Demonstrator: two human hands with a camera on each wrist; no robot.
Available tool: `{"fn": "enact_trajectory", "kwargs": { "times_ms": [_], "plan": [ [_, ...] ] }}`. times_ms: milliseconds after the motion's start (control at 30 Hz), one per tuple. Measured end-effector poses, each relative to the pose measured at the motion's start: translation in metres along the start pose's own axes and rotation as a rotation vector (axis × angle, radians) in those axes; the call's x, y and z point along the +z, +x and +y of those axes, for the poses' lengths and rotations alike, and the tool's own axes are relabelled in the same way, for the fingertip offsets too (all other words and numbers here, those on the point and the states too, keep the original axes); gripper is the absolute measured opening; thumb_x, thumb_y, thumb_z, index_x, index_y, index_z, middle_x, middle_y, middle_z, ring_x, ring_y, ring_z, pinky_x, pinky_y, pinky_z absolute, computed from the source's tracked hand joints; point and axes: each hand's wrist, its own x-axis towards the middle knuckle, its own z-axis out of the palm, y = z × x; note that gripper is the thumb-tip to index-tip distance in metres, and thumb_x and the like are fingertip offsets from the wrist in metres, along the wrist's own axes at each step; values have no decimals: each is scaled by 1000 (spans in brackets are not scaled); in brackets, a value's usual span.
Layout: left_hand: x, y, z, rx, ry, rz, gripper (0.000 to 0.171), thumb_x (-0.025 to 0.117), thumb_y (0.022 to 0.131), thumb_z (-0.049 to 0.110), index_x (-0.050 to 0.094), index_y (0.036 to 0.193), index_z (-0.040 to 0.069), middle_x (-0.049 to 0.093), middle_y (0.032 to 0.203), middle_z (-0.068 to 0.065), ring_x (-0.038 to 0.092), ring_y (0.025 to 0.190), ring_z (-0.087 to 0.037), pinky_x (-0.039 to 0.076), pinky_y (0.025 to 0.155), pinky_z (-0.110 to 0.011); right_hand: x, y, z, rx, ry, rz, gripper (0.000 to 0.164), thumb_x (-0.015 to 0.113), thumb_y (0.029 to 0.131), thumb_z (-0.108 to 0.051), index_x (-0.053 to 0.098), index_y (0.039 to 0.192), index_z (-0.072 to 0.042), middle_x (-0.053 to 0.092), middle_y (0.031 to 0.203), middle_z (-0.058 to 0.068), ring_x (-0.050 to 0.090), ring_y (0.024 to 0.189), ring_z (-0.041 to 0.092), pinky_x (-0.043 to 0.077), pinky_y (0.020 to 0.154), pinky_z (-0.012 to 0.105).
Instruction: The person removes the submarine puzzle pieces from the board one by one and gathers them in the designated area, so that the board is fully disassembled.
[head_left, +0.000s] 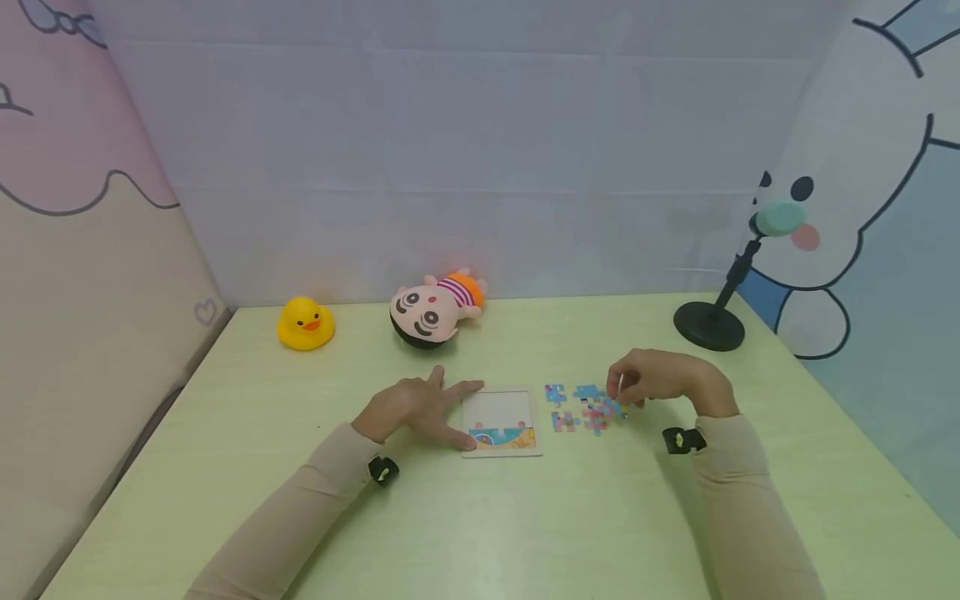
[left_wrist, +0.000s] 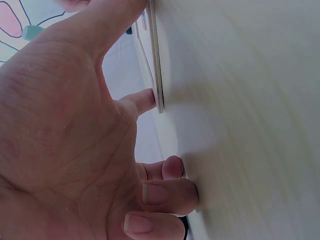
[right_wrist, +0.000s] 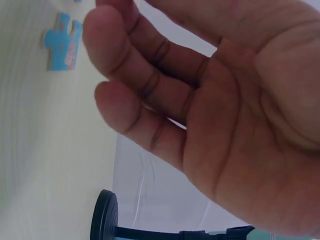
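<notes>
A square puzzle tray (head_left: 501, 456) lies on the table with pieces along its lower part and bare white above. My left hand (head_left: 420, 410) is spread at its left side; the thumb rests on the lower left corner, the index finger at the upper left. In the left wrist view a fingertip (left_wrist: 146, 100) touches the tray's edge (left_wrist: 158, 75). Right of the tray lie several loose puzzle pieces (head_left: 566, 422). Over their right side, my right hand (head_left: 651, 379) pinches a puzzle piece (head_left: 620, 384), seen thinly edge-on. The right wrist view cuts off its pinching fingertips.
A yellow rubber duck (head_left: 306, 323) sits at the table's back left. Beside it lies a doll (head_left: 431, 310) with striped clothing. A black stand (head_left: 709, 325) with a mint-green head is at the back right. One blue piece (right_wrist: 64, 45) lies near the right fingers.
</notes>
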Motion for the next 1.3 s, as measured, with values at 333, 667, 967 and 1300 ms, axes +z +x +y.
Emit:
{"fn": "enact_trajectory", "kwargs": {
  "times_ms": [333, 667, 967, 1300],
  "plan": [
    [-1, 1, 0, 2, 16, -3, 98, 61, 76, 82, 19, 157, 47, 35, 141, -19, 55, 84, -30, 47, 70, -43, 0, -4, 10, 119, 69, -43, 8, 61, 92, 3, 66, 96, -2, 60, 74, 5, 51, 65, 18, 37, 58, 28],
    [0, 1, -1, -2, 6, -8, 98, 61, 75, 82, 19, 157, 48, 36, 139, -18, 55, 84, -29, 46, 69, -43, 2, -3, 13, 200, 68, -65, 9, 61, 91, 2, 67, 94, -5, 60, 74, 3, 50, 62, 15, 33, 57, 28],
    [1, 1, 0, 2, 2, -1, 97, 62, 76, 81, 20, 157, 47, 37, 137, -18, 55, 83, -29, 46, 68, -42, 3, -2, 14, 229, 45, -64, 9, 61, 94, -1, 67, 97, -7, 60, 75, 2, 52, 63, 16, 34, 57, 29],
    [0, -1, 2, 3, 28, 9, 97, 62, 76, 81, 21, 157, 45, 38, 138, -19, 55, 83, -30, 47, 69, -43, 3, -1, 5, 208, 25, -42, 7, 62, 94, -4, 66, 99, -7, 61, 78, 5, 55, 66, 19, 37, 59, 31]
  ]
}}
